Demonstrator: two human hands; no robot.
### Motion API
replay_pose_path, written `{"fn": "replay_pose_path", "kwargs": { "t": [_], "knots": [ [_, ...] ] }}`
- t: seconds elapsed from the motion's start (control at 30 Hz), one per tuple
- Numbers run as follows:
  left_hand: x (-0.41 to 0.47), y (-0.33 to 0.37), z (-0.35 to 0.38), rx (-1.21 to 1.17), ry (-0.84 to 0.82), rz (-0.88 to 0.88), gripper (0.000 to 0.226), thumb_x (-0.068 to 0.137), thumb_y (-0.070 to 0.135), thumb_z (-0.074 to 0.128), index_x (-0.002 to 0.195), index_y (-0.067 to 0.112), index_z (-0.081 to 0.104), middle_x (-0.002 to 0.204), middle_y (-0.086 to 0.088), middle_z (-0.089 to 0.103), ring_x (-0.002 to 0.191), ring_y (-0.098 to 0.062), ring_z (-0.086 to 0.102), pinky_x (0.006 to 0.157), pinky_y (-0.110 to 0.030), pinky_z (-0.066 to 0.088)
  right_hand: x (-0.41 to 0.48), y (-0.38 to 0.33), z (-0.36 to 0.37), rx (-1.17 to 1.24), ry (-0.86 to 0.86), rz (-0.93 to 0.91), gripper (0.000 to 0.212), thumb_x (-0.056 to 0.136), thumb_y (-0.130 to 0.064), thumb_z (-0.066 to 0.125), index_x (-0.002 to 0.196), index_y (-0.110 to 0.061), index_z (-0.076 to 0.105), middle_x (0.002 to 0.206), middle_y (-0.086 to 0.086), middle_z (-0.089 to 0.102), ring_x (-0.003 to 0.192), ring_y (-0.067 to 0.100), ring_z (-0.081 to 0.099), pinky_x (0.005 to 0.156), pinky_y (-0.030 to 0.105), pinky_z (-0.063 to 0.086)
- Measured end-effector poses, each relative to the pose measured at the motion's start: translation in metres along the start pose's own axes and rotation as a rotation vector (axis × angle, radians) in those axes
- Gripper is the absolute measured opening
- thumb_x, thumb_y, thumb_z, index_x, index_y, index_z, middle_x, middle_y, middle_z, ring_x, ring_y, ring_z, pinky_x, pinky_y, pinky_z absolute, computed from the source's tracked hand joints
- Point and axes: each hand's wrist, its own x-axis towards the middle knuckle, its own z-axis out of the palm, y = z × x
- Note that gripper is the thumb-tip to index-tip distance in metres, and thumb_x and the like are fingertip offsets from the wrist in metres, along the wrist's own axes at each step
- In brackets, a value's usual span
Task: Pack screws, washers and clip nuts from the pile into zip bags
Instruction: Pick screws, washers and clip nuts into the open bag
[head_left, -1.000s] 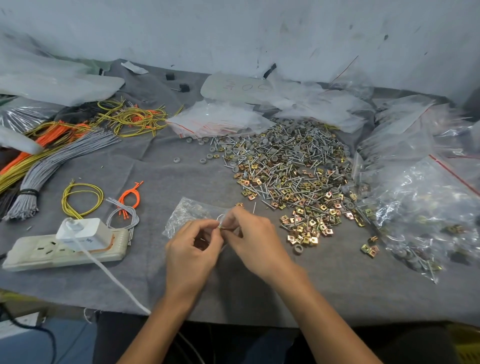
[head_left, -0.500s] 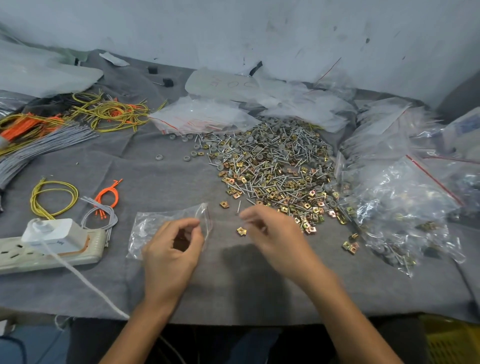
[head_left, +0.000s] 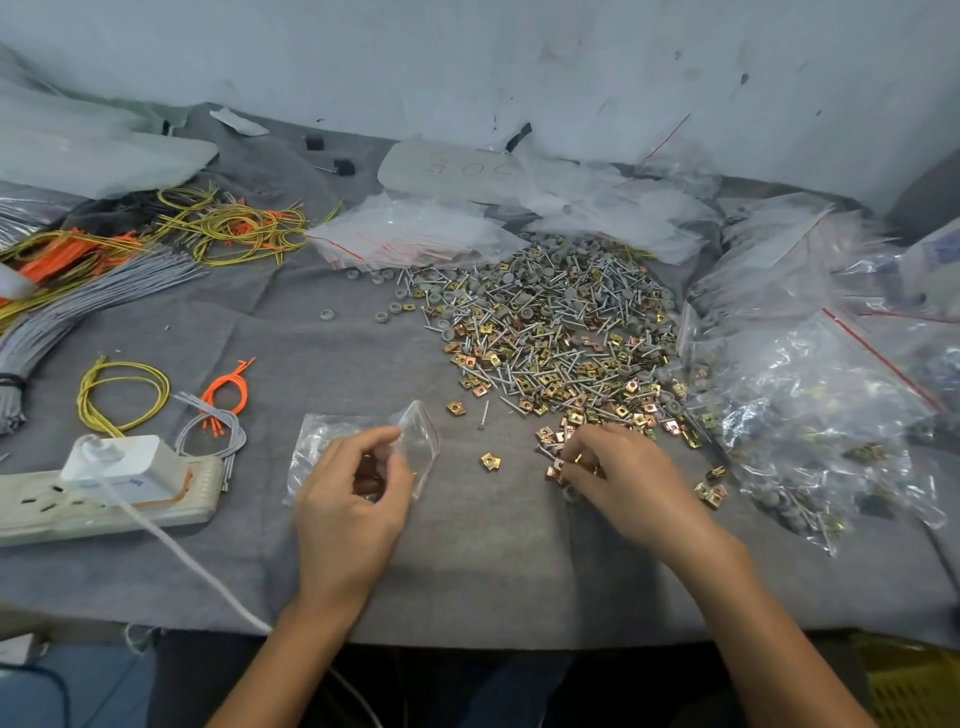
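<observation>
Curling over the near edge of the pile (head_left: 561, 332), the right hand (head_left: 623, 478) covers a cluster of brass clip nuts (head_left: 553, 439); its fingertips are bent down among them, and I cannot tell whether any piece is actually pinched or merely touched. The left hand (head_left: 353, 499) holds a clear zip bag (head_left: 332, 436) by its mouth, thumb and fingers curved around the plastic; the hand hides most of the bag's contents, though a few dark pieces show through. One clip nut (head_left: 489, 460) and one screw (head_left: 484, 415) lie loose between the two hands. Grey washers sit mixed through the pile's far side, hard to separate by eye. Filled bags (head_left: 810, 415) heap at the right, their contents blurred by glare. Empty bags (head_left: 410, 234) are stacked behind the pile. Everything rests on a grey cloth (head_left: 467, 571) covering the table, with a power strip (head_left: 104, 504) and wire bundles (head_left: 78, 306) to the left. A scuffed pale wall (head_left: 467, 62) closes the back, and both forearms are cut off by the lower edge.
</observation>
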Motion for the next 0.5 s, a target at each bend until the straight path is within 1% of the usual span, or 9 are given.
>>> {"fn": "replay_pose_path", "kwargs": {
  "t": [0.07, 0.13, 0.2, 0.27, 0.37, 0.43, 0.5],
  "knots": [
    [0.002, 0.0, 0.001, -0.006, -0.003, -0.062, 0.025, 0.082, 0.02, 0.063, 0.105, 0.027, 0.07, 0.09, 0.007, 0.067, 0.07, -0.014, 0.064, 0.065, -0.029, 0.055, 0.001, -0.001, 0.001, 0.003, -0.01, 0.007, 0.006, 0.095, -0.03, 0.064, 0.094, -0.033, 0.059, 0.093, -0.016, 0.053, 0.093, 0.011, 0.052, 0.082, 0.039, 0.049],
    [0.003, 0.0, 0.003, 0.046, -0.009, -0.088, 0.029, 0.08, 0.024, 0.061, 0.107, 0.026, 0.071, 0.084, 0.008, 0.065, 0.066, -0.014, 0.061, 0.064, -0.029, 0.053, 0.001, -0.004, 0.001, 0.03, 0.015, 0.004, 0.008, 0.095, -0.028, 0.062, 0.094, -0.033, 0.057, 0.094, -0.017, 0.054, 0.094, 0.011, 0.053, 0.08, 0.036, 0.047],
    [0.004, 0.0, 0.005, 0.153, -0.013, -0.112, 0.03, 0.079, 0.026, 0.059, 0.105, 0.026, 0.073, 0.071, 0.01, 0.06, 0.061, -0.011, 0.057, 0.066, -0.033, 0.053, 0.0, -0.013, 0.003, 0.136, 0.079, -0.008, 0.01, 0.094, -0.024, 0.063, 0.093, -0.032, 0.056, 0.091, -0.016, 0.059, 0.088, 0.011, 0.056, 0.075, 0.032, 0.044],
    [0.005, 0.002, 0.007, 0.225, -0.026, -0.123, 0.029, 0.078, 0.025, 0.058, 0.102, 0.026, 0.075, 0.063, 0.013, 0.055, 0.059, -0.01, 0.053, 0.067, -0.036, 0.054, -0.001, -0.023, 0.005, 0.251, 0.134, -0.028, 0.011, 0.092, -0.02, 0.064, 0.092, -0.029, 0.057, 0.087, -0.013, 0.065, 0.083, 0.011, 0.061, 0.074, 0.033, 0.046],
    [0.003, 0.003, 0.005, 0.226, -0.046, -0.038, 0.026, 0.079, 0.02, 0.06, 0.1, 0.025, 0.076, 0.065, 0.018, 0.055, 0.061, -0.004, 0.051, 0.067, -0.031, 0.05, 0.001, -0.029, 0.008, 0.305, 0.146, -0.022, 0.011, 0.093, -0.017, 0.063, 0.1, -0.026, 0.064, 0.091, -0.011, 0.07, 0.086, 0.01, 0.064, 0.08, 0.034, 0.051],
    [0.001, 0.002, 0.002, 0.19, -0.049, 0.024, 0.025, 0.081, 0.017, 0.062, 0.101, 0.023, 0.076, 0.071, 0.017, 0.06, 0.064, -0.003, 0.054, 0.066, -0.025, 0.048, 0.002, -0.024, 0.008, 0.263, 0.125, 0.006, 0.016, 0.098, -0.018, 0.06, 0.11, -0.026, 0.068, 0.098, -0.01, 0.071, 0.091, 0.013, 0.065, 0.083, 0.034, 0.05],
    [0.0, 0.002, 0.002, 0.176, -0.056, 0.06, 0.025, 0.083, 0.017, 0.061, 0.102, 0.021, 0.076, 0.076, 0.014, 0.063, 0.066, 0.0, 0.056, 0.067, -0.02, 0.047, 0.003, -0.017, 0.008, 0.256, 0.126, 0.013, 0.017, 0.101, -0.02, 0.058, 0.113, -0.023, 0.07, 0.1, -0.011, 0.07, 0.093, 0.011, 0.064, 0.081, 0.028, 0.047]
  ]
}}
